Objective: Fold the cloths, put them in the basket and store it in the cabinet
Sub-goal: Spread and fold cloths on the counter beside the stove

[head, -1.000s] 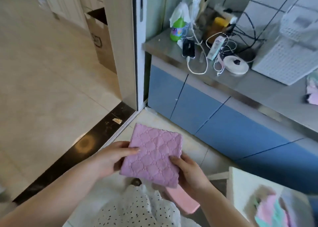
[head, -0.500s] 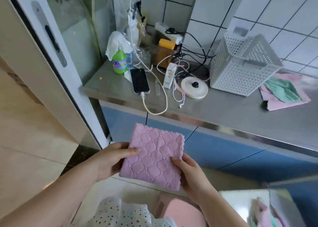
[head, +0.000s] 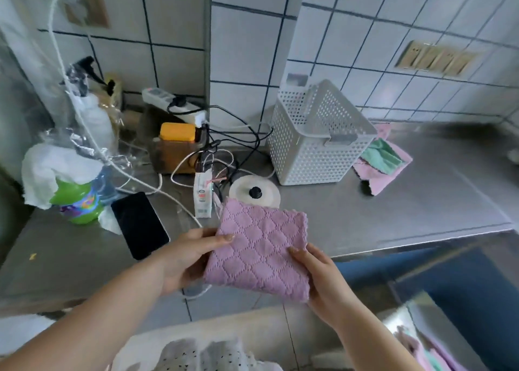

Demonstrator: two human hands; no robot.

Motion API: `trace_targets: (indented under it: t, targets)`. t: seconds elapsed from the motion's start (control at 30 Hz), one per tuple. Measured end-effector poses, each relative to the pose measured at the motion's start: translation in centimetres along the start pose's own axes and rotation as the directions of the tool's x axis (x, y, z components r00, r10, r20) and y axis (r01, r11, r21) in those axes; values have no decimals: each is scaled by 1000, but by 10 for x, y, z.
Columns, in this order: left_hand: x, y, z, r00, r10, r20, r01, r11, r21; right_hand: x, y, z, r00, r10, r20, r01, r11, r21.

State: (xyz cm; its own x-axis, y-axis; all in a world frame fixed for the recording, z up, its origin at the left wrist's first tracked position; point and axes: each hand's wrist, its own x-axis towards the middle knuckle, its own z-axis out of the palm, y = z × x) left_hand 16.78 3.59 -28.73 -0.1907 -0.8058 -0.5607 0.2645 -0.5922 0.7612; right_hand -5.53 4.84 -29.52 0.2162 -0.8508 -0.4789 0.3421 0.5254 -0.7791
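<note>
A folded purple quilted cloth [head: 259, 248] is held in front of me over the counter's front edge. My left hand [head: 186, 254] grips its left side with the thumb on top. My right hand [head: 323, 278] grips its lower right corner. A white perforated basket [head: 314, 143] stands on the steel counter [head: 407, 210] behind the cloth, tilted against the tiled wall. To the right of the basket lie a pink cloth [head: 377, 179] and a green cloth [head: 380, 157] on top of it. Blue cabinet fronts [head: 477, 292] show under the counter at the right.
On the counter's left part lie a black phone [head: 139, 224], a round white lid [head: 254, 193], tangled cables [head: 224, 146], a power strip [head: 174, 103], a yellow-lidded jar [head: 175, 146] and a green bottle [head: 75, 199]. More cloths [head: 421, 351] sit at the bottom right.
The view has swung from the floor and doorway up to the counter and wall. Both hands keep the same hold on the purple cloth, now nearer the basket.
</note>
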Motion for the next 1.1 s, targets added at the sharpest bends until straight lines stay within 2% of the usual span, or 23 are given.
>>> trace_targets:
  t: [0.17,0.27,0.53,0.67,0.73,0.83,0.97,1.03,1.1]
  targets:
    - [45,54,23,994,5,105,-12,998,68,27,-46,-6,994,-77,-74,80,996,49]
    - [69,84,41,992,39,124,-54,991,122,39,-85,-10,986,-133,-98,137,990,33]
    - [137,173,110,965,175,194,-210,962,176,99,-216,-42,969,-241,-57,238,970,-55]
    - [185,210,153,958,270,102,-284,945,165,152,-292,-71,967,-254,-2,247,945,-214]
    - [216,230,174,951,309,19,-308,936,170,185,-332,-88,977,-211,44,215,932,-291]
    - [250,246,185,941,337,-42,-318,918,235,226,-362,-94,983,-176,44,179,905,-385]
    - [308,264,198,922,320,-219,-261,930,260,300,-383,-98,993,-120,2,102,833,-543]
    - [338,266,193,887,355,-294,-242,901,359,333,-378,-94,993,-111,-27,72,793,-605]
    - [365,263,188,835,378,-399,-158,861,484,366,-367,-92,993,-99,-56,34,728,-685]
